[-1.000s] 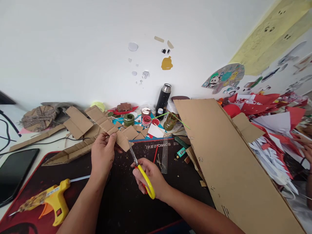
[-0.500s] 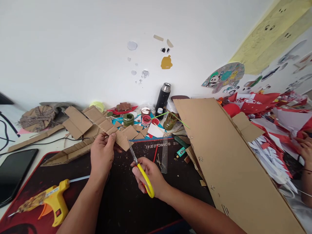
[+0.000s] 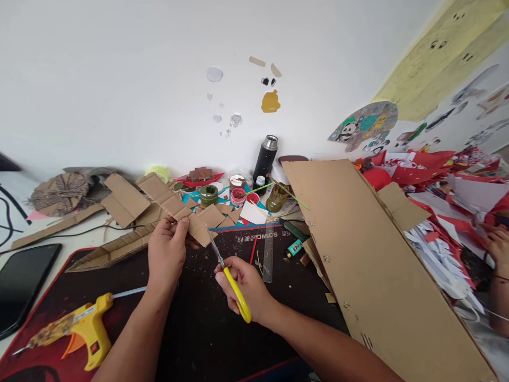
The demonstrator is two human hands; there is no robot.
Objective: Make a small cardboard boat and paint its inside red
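A creased cardboard strip is pinched in my left hand, with its near end pointing right and toward me. My right hand grips a pair of scissors with yellow handles. The scissor blades meet the right end of the strip, near its corner. Part of the handle and the fingertips around it are hidden by my right hand. A curved cardboard piece lies just left of my left hand, and small cardboard offcuts lie behind the strip.
A yellow glue gun rests at front left, by a black tablet-like device. Open paint jars and a black thermos stand at the back. A large cardboard sheet slants along the right; beyond it shows another person's hand.
The scissor blades have closed further at the strip's end, and the handles have come together. My left hand and the strip stay nearly still.
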